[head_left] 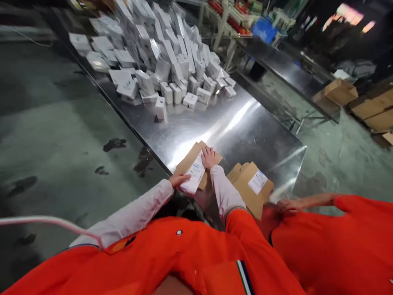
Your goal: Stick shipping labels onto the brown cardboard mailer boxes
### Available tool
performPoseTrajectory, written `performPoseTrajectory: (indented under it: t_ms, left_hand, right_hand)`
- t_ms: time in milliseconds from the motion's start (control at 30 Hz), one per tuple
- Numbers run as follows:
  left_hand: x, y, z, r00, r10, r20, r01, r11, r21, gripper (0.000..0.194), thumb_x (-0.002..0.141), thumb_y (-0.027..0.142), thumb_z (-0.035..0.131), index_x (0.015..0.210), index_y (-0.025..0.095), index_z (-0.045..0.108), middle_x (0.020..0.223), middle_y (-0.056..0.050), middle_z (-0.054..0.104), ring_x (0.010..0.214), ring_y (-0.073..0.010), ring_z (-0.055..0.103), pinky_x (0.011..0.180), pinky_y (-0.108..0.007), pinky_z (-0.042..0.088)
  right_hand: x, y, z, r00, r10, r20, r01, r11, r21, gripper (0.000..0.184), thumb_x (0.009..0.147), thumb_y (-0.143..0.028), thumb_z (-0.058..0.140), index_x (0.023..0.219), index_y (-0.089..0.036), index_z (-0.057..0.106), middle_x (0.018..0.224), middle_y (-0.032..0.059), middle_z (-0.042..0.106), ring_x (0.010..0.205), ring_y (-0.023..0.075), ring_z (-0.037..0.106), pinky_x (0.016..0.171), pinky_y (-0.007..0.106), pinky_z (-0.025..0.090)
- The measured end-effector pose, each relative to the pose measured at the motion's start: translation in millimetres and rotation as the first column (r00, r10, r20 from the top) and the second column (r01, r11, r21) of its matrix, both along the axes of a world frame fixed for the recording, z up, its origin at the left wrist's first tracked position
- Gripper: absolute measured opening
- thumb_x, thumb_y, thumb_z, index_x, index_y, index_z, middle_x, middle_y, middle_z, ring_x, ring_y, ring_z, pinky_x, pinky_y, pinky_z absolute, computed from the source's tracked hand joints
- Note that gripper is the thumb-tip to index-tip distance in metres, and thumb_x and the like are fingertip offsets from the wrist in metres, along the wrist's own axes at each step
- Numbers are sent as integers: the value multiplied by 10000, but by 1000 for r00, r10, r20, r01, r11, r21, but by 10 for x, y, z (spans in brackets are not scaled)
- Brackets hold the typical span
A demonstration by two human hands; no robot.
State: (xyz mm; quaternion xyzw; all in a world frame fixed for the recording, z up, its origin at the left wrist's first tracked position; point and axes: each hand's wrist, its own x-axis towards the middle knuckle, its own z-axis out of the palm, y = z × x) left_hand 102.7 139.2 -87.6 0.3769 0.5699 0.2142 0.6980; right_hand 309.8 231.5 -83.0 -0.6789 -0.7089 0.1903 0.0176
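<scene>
In the head view, brown flat cardboard mailers (186, 160) lie at the near edge of the steel table. Over them is a white sheet or stack with printed shipping labels (194, 175); its thickness is hard to tell. My left hand (179, 179) grips the near left edge of the labels, thumb on top, the other fingers partly hidden. My right hand (210, 157) lies with fingers stretched over the far right edge of the labels and the cardboard. To its right rests another pile of cardboard mailers (245, 190), the top one bearing a white label (257, 182).
Many small white boxes (166, 61) are heaped on the far part of the steel table (236, 135). At right, a person in orange (334, 241) stands close, a hand (288, 206) near the mailers. Behind are a second table (285, 73) and cardboard boxes (340, 92).
</scene>
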Motion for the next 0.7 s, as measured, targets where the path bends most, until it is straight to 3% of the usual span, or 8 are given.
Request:
performPoseTrajectory:
  t_ms: [167,300,400,467,533,600,633,700]
  left_hand:
    - [-28,-116,-99,983,-151,103,165,976,-143,594,327,502,1029,744,178,756,874,-153,823,1004,-407,771,929,-457,607]
    - [-271,-412,-74,967,-244,73,254,950,-183,621,225,399,1048,731,169,771,855,-173,824,1144,-489,731,1034,-540,585]
    - [-600,-647,26,976,-213,48,218,958,-185,734,299,528,1039,892,160,812,1039,-206,834,1289,-498,673,1065,-565,585]
    - [-808,-688,116,994,-106,38,110,986,-126,884,331,627,1019,1062,172,823,1210,-201,811,1364,-484,632,1110,-556,571]
    - [-930,-565,205,999,33,29,-32,999,-22,1000,365,703,991,1194,174,807,1306,-191,779,1376,-472,629,1150,-532,551]
    - [-912,-268,270,994,105,11,-105,990,91,1044,437,776,931,1255,143,785,1357,-197,756,1355,-450,650,1162,-501,545]
    - [-847,-72,289,994,108,-6,-106,985,137,1039,482,797,896,1261,121,778,1366,-202,751,1344,-436,661,1159,-486,548]
    - [-626,355,299,996,74,-55,-62,976,207,950,594,781,847,1239,88,777,1321,-201,772,1318,-403,680,1147,-462,555]
  right_hand:
    - [18,59,-115,995,-28,99,30,999,-21,599,1141,-387,273,1726,-264,312,1818,12,244,1706,306,138,1384,569,116]
    - [53,114,-98,993,-69,93,74,996,-46,598,1140,-377,276,1724,-255,316,1821,21,233,1708,301,133,1384,579,107]
    - [-22,111,-60,994,-67,88,69,997,-19,623,1130,-382,320,1725,-196,311,1827,71,195,1712,333,101,1372,636,81]
    - [-136,70,-57,996,-4,85,0,999,46,661,1120,-408,378,1726,-156,295,1829,112,161,1716,342,69,1366,654,23]
    - [-257,-4,-63,990,117,73,-121,991,56,685,1106,-437,445,1715,-146,325,1824,132,176,1717,330,77,1371,633,-11]
    - [-327,-115,-53,979,198,42,-198,980,11,660,1097,-429,482,1693,-164,382,1812,126,236,1711,310,126,1384,594,15]
    - [-331,-189,-37,985,170,27,-170,985,-1,638,1099,-401,473,1686,-164,395,1801,130,271,1704,299,166,1390,570,58]
    - [-292,-384,10,998,-68,8,67,997,28,606,1107,-321,403,1680,-123,394,1761,181,346,1661,299,290,1379,518,192]
